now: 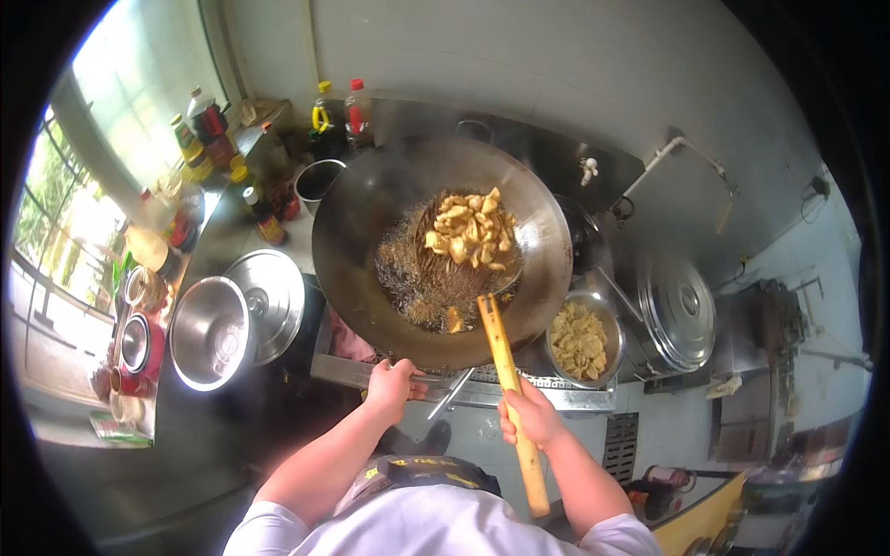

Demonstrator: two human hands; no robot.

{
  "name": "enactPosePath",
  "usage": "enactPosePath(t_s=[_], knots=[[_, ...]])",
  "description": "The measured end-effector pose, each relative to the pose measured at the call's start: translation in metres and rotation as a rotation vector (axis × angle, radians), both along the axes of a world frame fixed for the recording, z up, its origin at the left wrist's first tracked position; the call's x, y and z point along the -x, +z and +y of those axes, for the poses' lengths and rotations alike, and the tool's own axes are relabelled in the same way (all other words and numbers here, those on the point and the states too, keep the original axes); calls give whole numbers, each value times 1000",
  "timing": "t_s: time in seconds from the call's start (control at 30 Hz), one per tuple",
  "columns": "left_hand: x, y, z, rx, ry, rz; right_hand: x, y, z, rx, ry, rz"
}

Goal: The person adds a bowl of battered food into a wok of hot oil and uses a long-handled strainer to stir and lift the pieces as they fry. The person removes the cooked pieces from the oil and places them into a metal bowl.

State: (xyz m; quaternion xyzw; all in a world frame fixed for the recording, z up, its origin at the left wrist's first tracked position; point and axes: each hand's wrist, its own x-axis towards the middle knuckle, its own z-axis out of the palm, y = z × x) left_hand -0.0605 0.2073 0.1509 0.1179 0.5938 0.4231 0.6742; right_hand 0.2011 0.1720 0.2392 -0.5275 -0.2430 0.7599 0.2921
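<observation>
A large steel wok [354, 306] stands before me with bubbling dark oil in its bottom. My right hand [532, 417] grips the yellow bamboo or wooden handle [525, 459] of a strainer. The strainer's dark bowl [455, 281] is in the wok, heaped with browned food pieces [473, 229], apparently meat. A few pieces are in the oil beside it. My left hand [395, 389] is at the wok's near edge, with its fingers curled around what appears to be the wok's handle. Right of the wok is a metal bowl [621, 351] of pale yellowish pieces [578, 339].
At left are an empty steel bowl [208, 333] and a round metal lid [278, 299]. Sauce bottles [264, 215] crowd the back left corner. A lidded steel pot [685, 313] stands at right. A swivel tap pipe [653, 167] projects from the back wall. Steam hangs over the wok.
</observation>
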Motion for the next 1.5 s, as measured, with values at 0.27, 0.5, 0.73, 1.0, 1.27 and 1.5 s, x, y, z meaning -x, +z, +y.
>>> enactPosePath(t_s=[0.27, 0.5, 0.73, 1.0, 1.27, 1.5], knots=[[-2, -8, 6, 16, 46, -153, -1, -10, -4, -35, -131, 227], [-6, -30, 14, -7, 154, -181, -83, 43, -86, -313, -229, -77], [-23, 6, 14, -44, 199, -112, -158, -22, -155, -502, -115, -1050], [-2, 41, -3, 3, -366, 636, -192, -61, -149, -439, 72, -1423], [1, 74, -3, -1092, -805, 1462, -117, 30, -3, -789, 168, -1261], [23, 37, 0, -1205, -951, 1363, -34, 53, 142, -371, 526, -1432]])
